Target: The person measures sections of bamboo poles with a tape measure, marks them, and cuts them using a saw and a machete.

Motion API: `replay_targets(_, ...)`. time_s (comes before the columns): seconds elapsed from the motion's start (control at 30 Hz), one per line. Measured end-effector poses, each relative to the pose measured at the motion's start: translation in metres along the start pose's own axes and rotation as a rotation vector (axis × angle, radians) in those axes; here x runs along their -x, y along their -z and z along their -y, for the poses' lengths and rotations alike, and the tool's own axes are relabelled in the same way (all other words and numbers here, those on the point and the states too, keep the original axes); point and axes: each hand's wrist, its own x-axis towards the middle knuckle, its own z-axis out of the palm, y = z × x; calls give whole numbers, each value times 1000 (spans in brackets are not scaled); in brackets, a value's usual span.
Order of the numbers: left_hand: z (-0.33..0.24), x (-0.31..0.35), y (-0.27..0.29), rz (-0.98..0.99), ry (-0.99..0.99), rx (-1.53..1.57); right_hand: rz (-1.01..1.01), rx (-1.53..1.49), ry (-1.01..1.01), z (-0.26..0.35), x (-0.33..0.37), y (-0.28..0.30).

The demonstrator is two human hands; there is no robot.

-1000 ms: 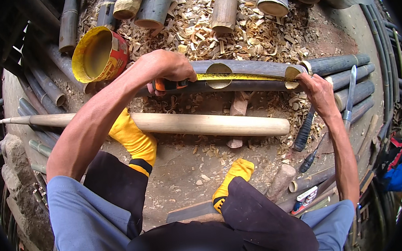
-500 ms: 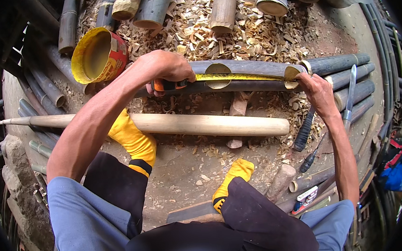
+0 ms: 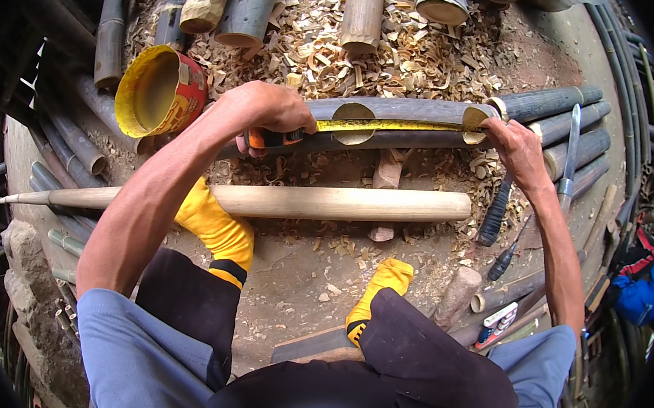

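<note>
Where the ground (image 3: 288, 305) reaches its left edge, a rough stone (image 3: 40, 330) sits, and just past it the thin tip of a pale peeled pole (image 3: 342, 203) points outward. Toward the far left corner stands a red bucket (image 3: 195, 96), yellow inside. Below it my yellow-socked left foot (image 3: 219, 234) overlaps the peeled pole. My left hand (image 3: 283, 112) is curled shut around an orange-and-black tape measure (image 3: 277, 138), over the dark bamboo (image 3: 419, 108). From there the yellow tape (image 3: 405, 126) stretches rightward along the bamboo, crossing one rounded cut and ending at another. Wood shavings (image 3: 309, 61) litter the ground beyond. My right hand (image 3: 519, 149) has its fingertips pinched together on the tape's end, at the bamboo's right end. Near the right edge, a knife (image 3: 572, 149) lies across shorter bamboo lengths (image 3: 592, 147).
</note>
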Motion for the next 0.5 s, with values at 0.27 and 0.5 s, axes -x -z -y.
replay_targets(0.27, -2, 0, 1, -14, 7, 5, -7, -10, -4, -1, 1, 0)
replay_targets(0.5, -1, 4, 1, -23, -18, 16, -8, -9, -14, 1, 0, 0)
